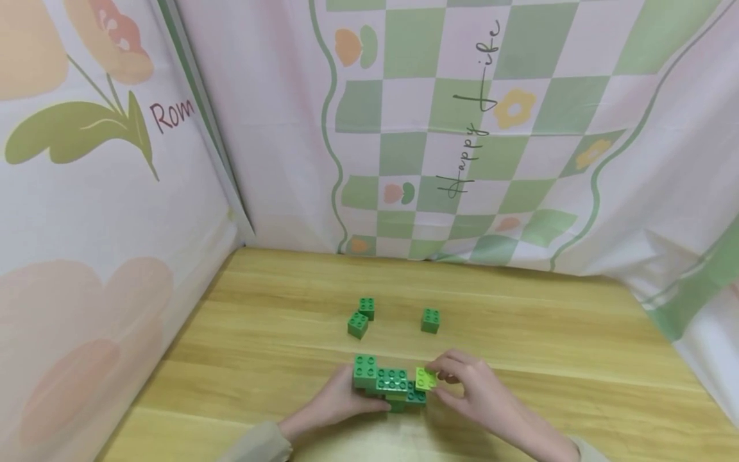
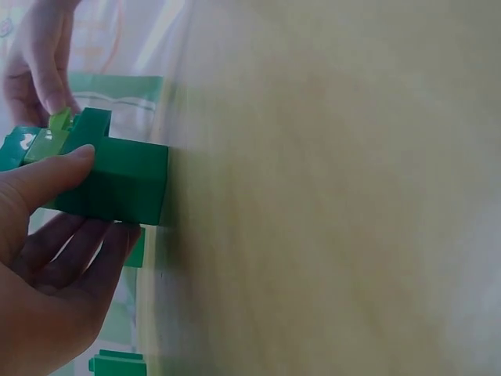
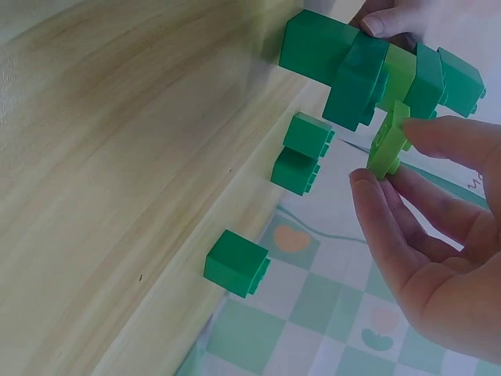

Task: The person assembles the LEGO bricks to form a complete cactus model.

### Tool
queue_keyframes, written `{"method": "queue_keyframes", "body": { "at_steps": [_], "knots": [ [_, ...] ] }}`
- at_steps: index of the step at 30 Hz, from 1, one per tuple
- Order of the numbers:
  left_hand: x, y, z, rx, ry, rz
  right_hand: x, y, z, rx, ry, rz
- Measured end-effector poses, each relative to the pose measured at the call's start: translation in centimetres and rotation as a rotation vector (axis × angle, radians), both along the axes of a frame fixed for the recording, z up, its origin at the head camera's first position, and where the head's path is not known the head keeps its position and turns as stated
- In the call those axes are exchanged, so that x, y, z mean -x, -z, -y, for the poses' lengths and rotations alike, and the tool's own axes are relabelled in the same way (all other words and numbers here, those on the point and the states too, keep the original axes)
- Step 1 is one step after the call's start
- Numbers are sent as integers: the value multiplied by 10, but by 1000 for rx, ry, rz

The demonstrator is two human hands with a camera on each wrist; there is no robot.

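My left hand (image 1: 339, 399) grips a built-up piece of green toy building bricks (image 1: 392, 379) from its left side. In the left wrist view the thumb lies on one face of the green brick assembly (image 2: 121, 176), the other fingers beneath it. A thin lime-green block (image 1: 425, 378) with studs is pinched between the thumb and fingertips of my right hand (image 1: 472, 390). In the right wrist view the lime-green block (image 3: 389, 141) is tilted, right beside the assembly's stepped end. Another light green layer (image 3: 398, 74) sits among the darker bricks of the assembly.
Beyond the hands on the wooden table (image 1: 277, 321), two loose green bricks (image 1: 358, 325) stand close together. A third green brick (image 1: 430, 320) stands farther right. Patterned cloth (image 1: 398, 154) hangs behind the table and along its left side.
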State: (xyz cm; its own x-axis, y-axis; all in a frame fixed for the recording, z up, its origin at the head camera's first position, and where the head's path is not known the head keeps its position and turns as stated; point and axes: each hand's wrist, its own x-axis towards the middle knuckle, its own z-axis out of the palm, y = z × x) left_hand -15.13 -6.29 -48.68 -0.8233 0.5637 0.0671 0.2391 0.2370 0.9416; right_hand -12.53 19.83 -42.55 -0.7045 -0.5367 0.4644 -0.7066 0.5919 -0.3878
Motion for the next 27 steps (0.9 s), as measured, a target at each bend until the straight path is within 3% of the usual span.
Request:
{"method": "queue_keyframes", "body": {
  "at_steps": [27],
  "knots": [
    [13,1,7,-2,6,-11,7,7,4,8,-64,31]
  ]
}}
